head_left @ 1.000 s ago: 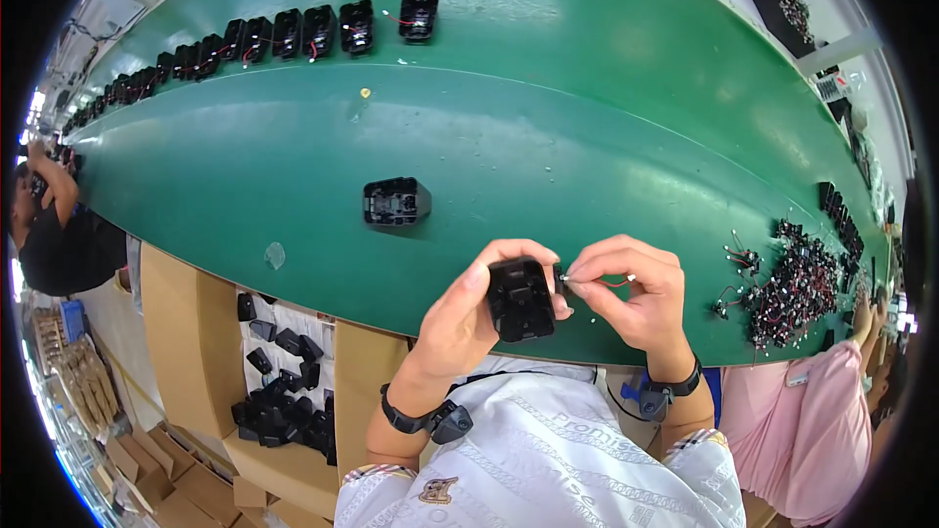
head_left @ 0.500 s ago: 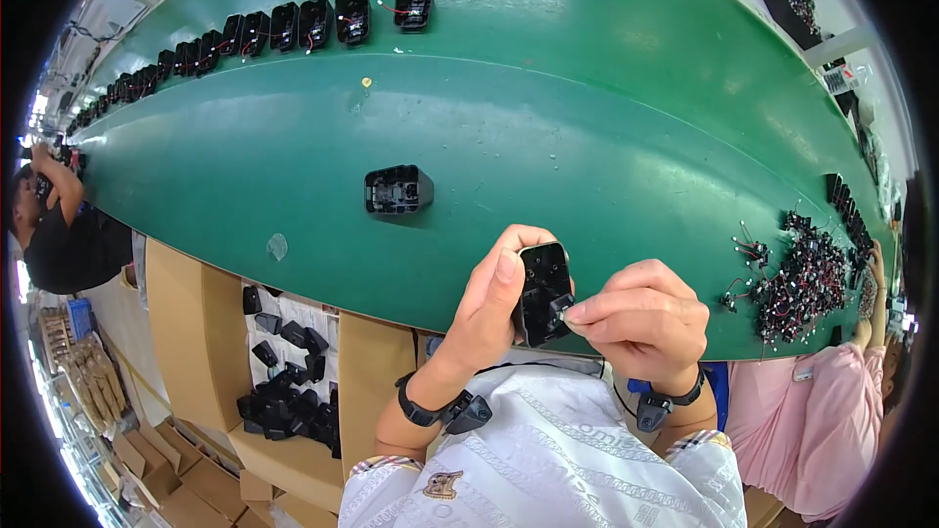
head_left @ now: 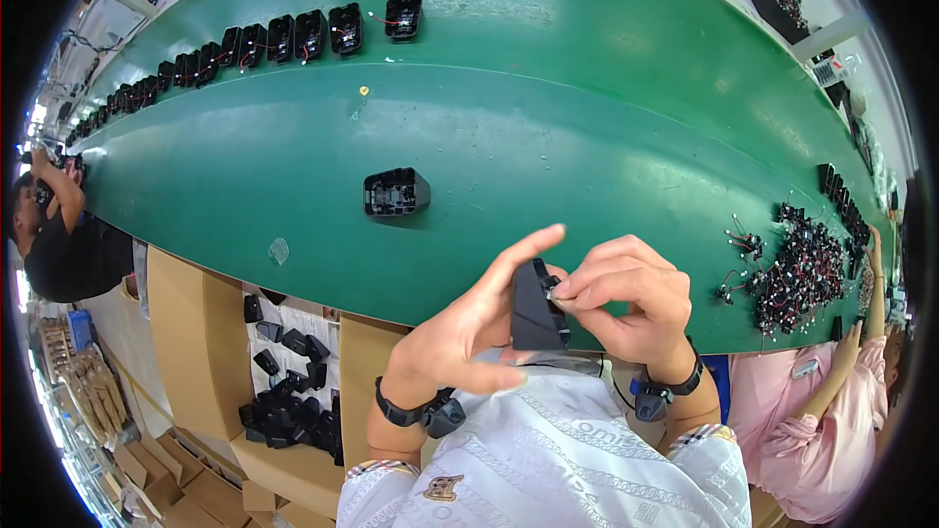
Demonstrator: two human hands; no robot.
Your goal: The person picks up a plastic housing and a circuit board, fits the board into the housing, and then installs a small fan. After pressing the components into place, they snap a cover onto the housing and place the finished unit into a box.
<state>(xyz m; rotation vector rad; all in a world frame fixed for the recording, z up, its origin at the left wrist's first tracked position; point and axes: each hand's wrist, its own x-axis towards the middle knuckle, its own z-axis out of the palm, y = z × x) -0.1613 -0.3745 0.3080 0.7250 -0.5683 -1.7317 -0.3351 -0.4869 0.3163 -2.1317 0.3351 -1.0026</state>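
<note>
A black plastic housing [head_left: 537,311] is tilted on its side in front of my chest, its smooth outer wall facing up. My left hand [head_left: 458,330] is around its left side, thumb and forefinger stretched wide apart; any left fingers behind the housing are hidden. The thumb and fingertips of my right hand [head_left: 631,301] pinch at the housing's right edge, where a small pale spot shows. Whether a separate small part is between those fingertips is too small to tell. Beyond my hands, another open black housing [head_left: 393,194] lies on the green table [head_left: 587,156].
A row of black housings with red wires [head_left: 309,34] lines the far left. Small wired parts [head_left: 800,274] are heaped at right. A cardboard box [head_left: 201,342] with black pieces [head_left: 293,411] stands below the table edge. People sit at left [head_left: 73,249] and right [head_left: 822,430].
The housing has turned from showing its open inside to showing its outer wall. My left fingers have spread off it; my right hand has shifted slightly left and up.
</note>
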